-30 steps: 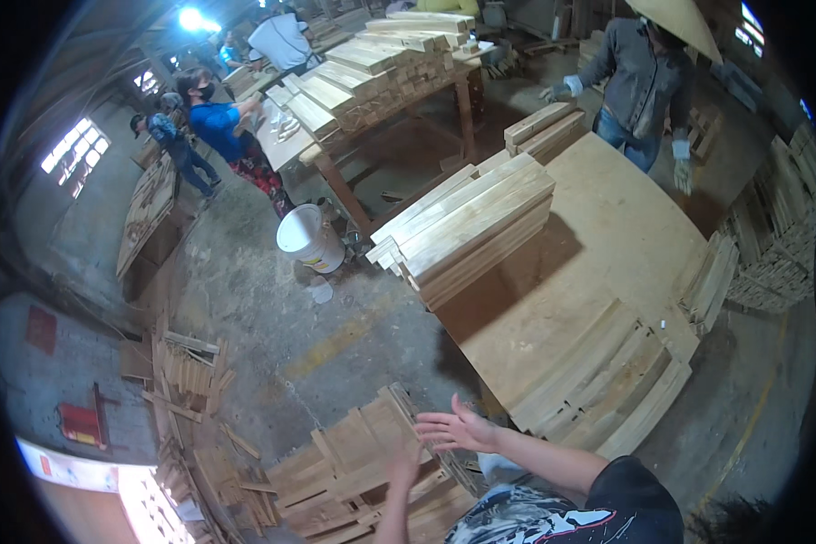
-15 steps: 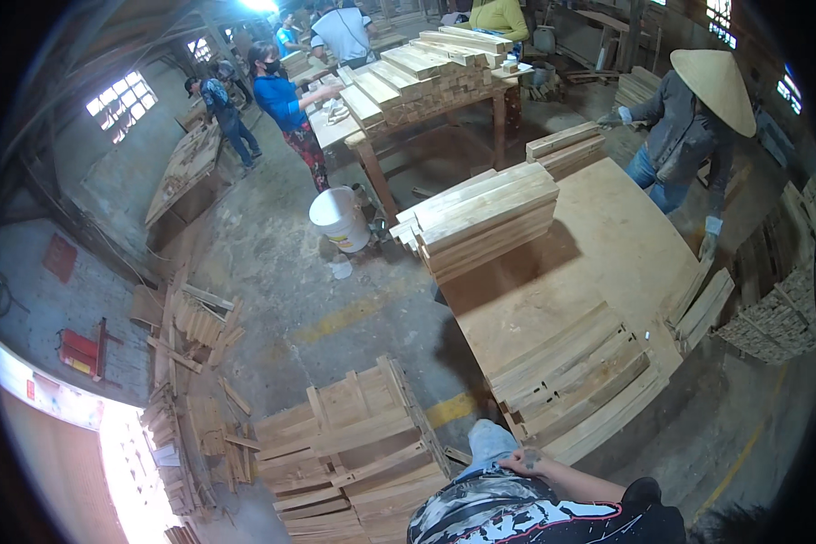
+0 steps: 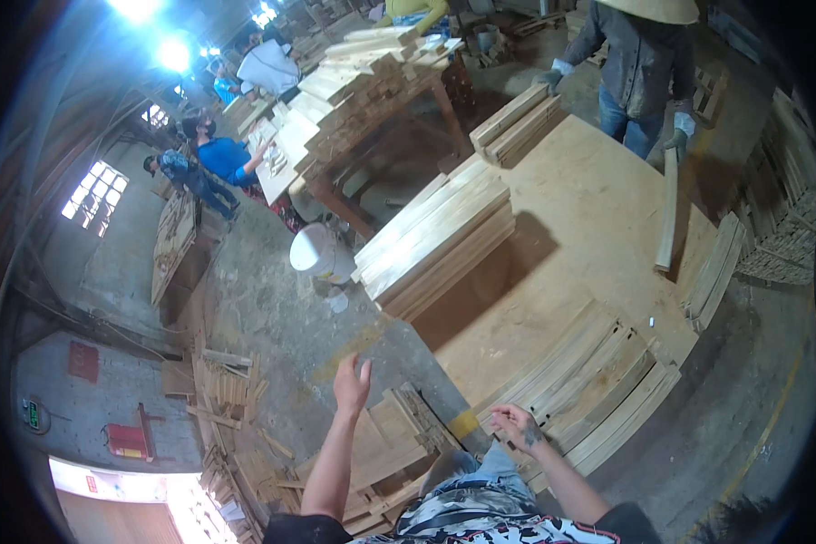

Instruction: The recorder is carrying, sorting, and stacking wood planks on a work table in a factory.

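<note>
Since half a second ago, both of your arms have come up into view: your left hand (image 3: 352, 383) is now raised with fingers spread over the floor, and your right hand (image 3: 515, 426) has moved out toward the near edge of the big table. Both hands are open, well apart from each other, and hold nothing.

Your right hand hovers just beside the near row of flat planks (image 3: 598, 385) laid side by side on the table (image 3: 589, 227), at its near right corner. These boards are the things closest to your reach. Judging by their look, they are pale, sawn, dry wood: stiff, light enough singly but awkward because they are long, and rough rather than slippery, with possible splinters along the edges. A board would likely balance best if you grip it near the middle of its length, or at one end with the other hand supporting further along.

Your left hand is above a low heap of wooden frames and offcuts (image 3: 399, 444) on the concrete floor, near your knees.

Further off on the table sits a tall stack of planks (image 3: 435, 240). To its left, on the floor, stands a white bucket (image 3: 315, 251). At the far right a person in a conical hat (image 3: 639, 54) holds a single upright board (image 3: 667, 213) against the table. More people work at a far bench (image 3: 354, 100) piled with timber.
</note>
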Motion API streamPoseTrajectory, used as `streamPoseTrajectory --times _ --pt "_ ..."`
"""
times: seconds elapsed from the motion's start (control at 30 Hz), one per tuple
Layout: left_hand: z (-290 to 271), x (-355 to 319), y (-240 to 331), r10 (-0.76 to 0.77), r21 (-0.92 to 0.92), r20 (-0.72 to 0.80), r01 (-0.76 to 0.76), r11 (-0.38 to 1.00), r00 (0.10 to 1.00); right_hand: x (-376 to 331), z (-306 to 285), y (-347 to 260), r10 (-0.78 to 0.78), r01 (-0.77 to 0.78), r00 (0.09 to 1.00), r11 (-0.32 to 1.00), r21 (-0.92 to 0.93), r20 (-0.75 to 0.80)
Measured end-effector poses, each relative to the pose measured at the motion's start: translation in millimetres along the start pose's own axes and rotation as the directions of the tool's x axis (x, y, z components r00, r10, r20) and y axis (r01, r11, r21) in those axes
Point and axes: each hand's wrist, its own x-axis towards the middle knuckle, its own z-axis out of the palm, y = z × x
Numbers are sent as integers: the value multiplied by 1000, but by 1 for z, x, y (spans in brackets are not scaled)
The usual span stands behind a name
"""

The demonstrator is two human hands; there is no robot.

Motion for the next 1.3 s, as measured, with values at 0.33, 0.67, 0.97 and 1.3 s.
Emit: streamPoseTrajectory --times 0.33,0.67,0.97,1.3 --pt "61 153 104 305 294 49 -306 906 951 -41 -26 2 -34 121 864 982 142 -502" --pt "84 172 77 512 334 -22 -476 813 859 -3 18 -8 -5 114 589 990 77 -808" --pt "80 184 57 499 -92 -19 -498 862 866 206 134 -55 93 4 830 985 174 -550" --pt "51 176 54 639 -554 152 -470 687 754 313 183 -136 441 -260 605 897 359 -664"
